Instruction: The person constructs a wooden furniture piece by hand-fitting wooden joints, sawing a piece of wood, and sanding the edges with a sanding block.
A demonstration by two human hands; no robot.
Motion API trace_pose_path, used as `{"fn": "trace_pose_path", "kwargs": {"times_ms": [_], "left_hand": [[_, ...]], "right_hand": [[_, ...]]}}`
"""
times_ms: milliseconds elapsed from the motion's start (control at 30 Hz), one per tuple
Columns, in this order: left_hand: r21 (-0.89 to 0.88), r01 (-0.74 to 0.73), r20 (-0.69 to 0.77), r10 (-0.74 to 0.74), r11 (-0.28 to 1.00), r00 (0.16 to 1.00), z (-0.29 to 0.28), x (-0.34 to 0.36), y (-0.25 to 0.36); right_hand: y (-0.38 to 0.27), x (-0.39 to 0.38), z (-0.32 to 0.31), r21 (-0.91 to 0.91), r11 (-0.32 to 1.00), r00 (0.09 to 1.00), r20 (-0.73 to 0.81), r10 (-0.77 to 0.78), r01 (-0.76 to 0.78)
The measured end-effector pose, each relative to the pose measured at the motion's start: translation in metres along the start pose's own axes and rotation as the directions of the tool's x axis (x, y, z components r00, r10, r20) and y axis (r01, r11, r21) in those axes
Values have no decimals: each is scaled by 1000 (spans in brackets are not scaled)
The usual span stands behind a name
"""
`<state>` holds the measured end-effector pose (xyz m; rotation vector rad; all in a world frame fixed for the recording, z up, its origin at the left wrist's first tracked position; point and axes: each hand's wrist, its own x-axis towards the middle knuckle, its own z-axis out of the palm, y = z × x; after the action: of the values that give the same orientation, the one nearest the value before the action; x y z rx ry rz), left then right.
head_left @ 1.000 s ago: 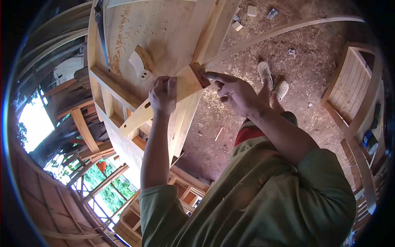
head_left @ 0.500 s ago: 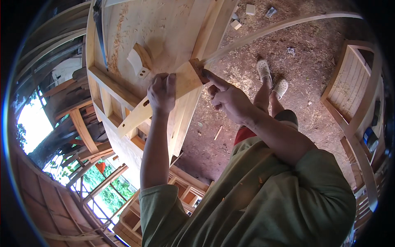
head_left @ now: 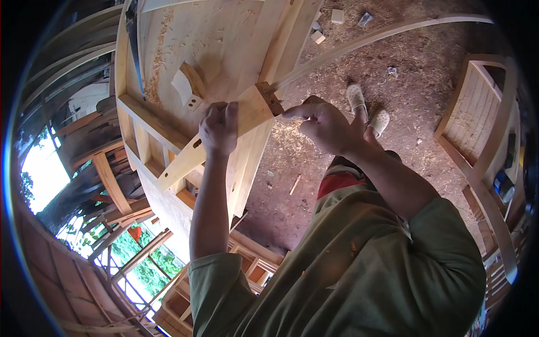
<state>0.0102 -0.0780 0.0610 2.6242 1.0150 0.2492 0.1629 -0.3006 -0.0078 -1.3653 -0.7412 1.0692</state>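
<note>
My left hand [head_left: 219,129] is closed around a long pale wooden board [head_left: 252,115] with holes along it, held diagonally over a wooden worktop [head_left: 224,45]. The board's far right end [head_left: 269,98] is darker and has small holes. My right hand [head_left: 327,126] is just right of that end, its index finger stretched toward the corner and other fingers partly bent; I see nothing in it, and cannot tell if the fingertip touches the wood. A curved wooden block [head_left: 188,84] with holes lies on the worktop above my left hand.
A long curved strip [head_left: 382,39] runs from behind the board to the upper right. A slatted wooden piece [head_left: 471,106] stands at right. Small offcuts [head_left: 337,16] lie on the dirt floor [head_left: 314,196]. Stacked timber and framing [head_left: 109,180] fill the left side.
My right hand has turned, and its index fingertip has dropped from the board's end face toward its lower corner. My left hand has stayed nearly in place on the board.
</note>
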Motion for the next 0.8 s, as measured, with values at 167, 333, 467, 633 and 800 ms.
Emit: {"fn": "trace_pose_path", "kwargs": {"times_ms": [167,333,467,633,800], "left_hand": [[-9,-21,-7,21,1000,1000,-1,0,1],[-22,1,-7,-1,1000,1000,-1,-1,0],[-14,7,3,-7,1000,1000,0,-2,-3],[-14,0,-3,0,1000,1000,0,-1,-4],[4,-9,-9,9,1000,1000,0,-1,-1]], "right_hand": [[9,2,8,231,971,984,-146,103,-67],[7,0,23,264,962,995,-50,84,-68],[-2,2,30,459,878,990,49,130,-137],[-17,0,31,639,734,973,145,179,-231],[-26,-6,35,693,650,948,188,255,-313]]}}
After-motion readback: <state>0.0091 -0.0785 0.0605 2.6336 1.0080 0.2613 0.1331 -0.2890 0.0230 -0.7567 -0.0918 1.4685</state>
